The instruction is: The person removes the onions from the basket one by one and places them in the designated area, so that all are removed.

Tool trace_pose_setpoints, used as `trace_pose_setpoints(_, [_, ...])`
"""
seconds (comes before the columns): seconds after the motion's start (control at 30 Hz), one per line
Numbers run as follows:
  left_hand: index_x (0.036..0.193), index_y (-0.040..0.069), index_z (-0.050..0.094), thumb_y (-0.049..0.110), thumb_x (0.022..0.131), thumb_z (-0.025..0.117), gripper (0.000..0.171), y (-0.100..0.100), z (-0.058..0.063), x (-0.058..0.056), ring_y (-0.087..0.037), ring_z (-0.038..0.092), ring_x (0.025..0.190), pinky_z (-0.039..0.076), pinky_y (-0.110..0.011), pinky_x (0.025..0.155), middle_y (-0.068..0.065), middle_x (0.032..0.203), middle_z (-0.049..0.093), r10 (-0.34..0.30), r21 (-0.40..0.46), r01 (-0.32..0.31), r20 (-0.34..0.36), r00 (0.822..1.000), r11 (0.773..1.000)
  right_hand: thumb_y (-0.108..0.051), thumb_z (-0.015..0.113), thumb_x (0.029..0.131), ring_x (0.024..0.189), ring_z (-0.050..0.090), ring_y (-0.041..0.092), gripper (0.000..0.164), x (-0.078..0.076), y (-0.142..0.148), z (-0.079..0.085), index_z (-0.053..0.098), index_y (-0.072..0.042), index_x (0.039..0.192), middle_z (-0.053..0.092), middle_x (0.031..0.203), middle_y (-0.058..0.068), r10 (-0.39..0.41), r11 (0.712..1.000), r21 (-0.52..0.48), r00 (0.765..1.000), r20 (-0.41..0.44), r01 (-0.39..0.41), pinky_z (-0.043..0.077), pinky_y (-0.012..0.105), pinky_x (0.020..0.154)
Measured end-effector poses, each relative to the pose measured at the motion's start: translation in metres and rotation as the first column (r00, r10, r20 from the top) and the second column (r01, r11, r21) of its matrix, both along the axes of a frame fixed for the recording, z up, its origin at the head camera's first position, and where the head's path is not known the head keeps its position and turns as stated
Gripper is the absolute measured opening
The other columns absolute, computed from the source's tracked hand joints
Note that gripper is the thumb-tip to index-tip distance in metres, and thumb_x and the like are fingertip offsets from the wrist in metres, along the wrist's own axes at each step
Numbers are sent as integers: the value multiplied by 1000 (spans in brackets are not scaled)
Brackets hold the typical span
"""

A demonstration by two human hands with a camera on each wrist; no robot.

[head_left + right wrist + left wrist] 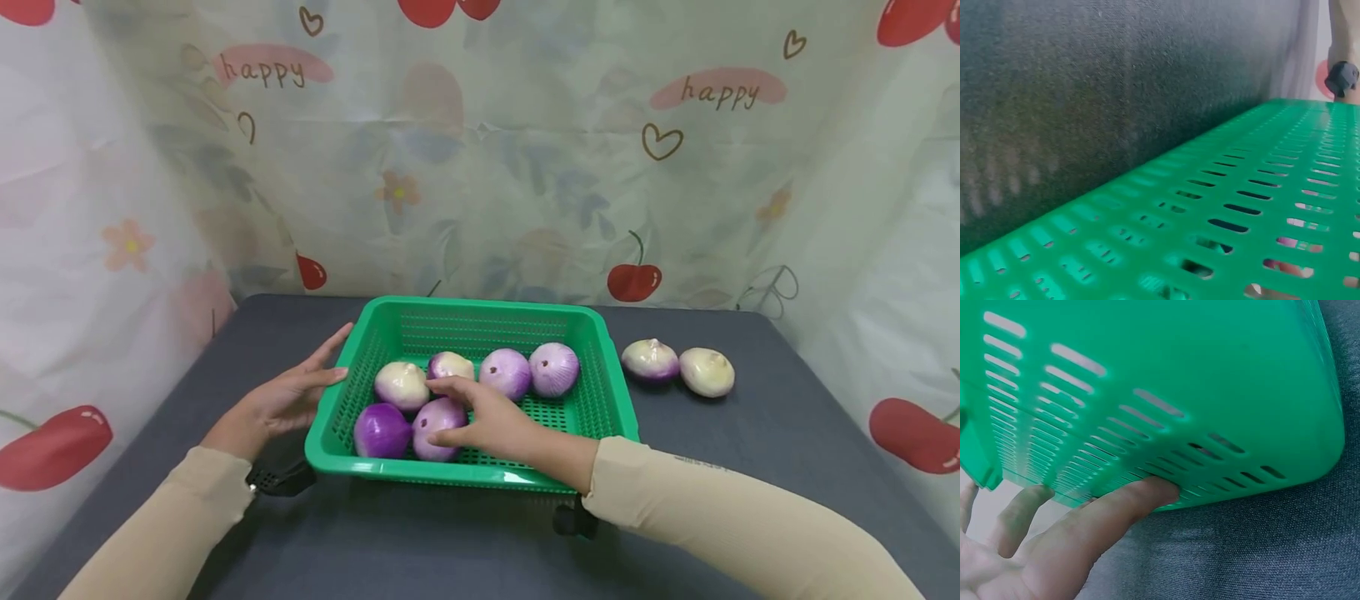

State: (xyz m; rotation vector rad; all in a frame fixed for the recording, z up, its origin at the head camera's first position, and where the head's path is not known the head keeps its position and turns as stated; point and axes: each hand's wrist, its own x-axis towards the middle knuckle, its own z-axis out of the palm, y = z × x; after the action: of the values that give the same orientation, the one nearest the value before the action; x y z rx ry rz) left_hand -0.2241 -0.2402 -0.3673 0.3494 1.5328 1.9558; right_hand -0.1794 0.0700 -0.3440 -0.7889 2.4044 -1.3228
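In the head view a green basket (480, 475) holds several purple and whitish onions. My left hand (281, 404) is at the basket's left end, its fingers extended along the outer wall; the left wrist view shows fingers (1129, 506) against the slotted side. Inside the basket, my right hand (491, 421) is over a light purple onion (427, 421), thumb in front and fingers behind, spread rather than clenched. A deep purple onion (382, 431) and a whitish onion (402, 385) lie close by. The right wrist view shows basket slots (1241, 187), with my right hand hidden.
Two whitish-purple onions, one (650, 361) and another (707, 372), lie on the dark table (420, 542) right of the basket. Two light purple onions (555, 369) (506, 372) sit toward the basket's back right. A patterned curtain (517, 167) hangs behind and at the sides.
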Motion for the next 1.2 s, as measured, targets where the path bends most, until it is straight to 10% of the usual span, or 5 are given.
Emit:
trace_pose_setpoints(0.37, [151,49,-8,11,105,36,74,-5,0,-1,-25,62,112,54,-52,85,-24,157,-4,34,2,-34,32,999,999,-29,68,89,122,52,20,64,-6,-3,-10,43,-6,143,52,138,7,164,949,262,984,69,-177,43,36,105])
trace_pose_setpoints(0.63, [150,50,-8,11,105,35,74,-2,-1,0,-25,61,113,53,-52,87,-23,158,-4,21,20,-22,48,999,1000,-40,74,83,108,59,14,59,-1,1,-1,54,-13,131,62,121,1,74,940,335,997,7,-72,49,32,95])
trace_pose_setpoints(1.2, [151,49,-7,12,105,39,75,0,0,0,-23,61,114,54,-50,87,-23,158,-2,20,6,-20,31,999,1000,-34,87,70,118,50,23,81,12,19,47,44,-25,138,46,133,3,-104,994,59,983,150,96,56,33,81])
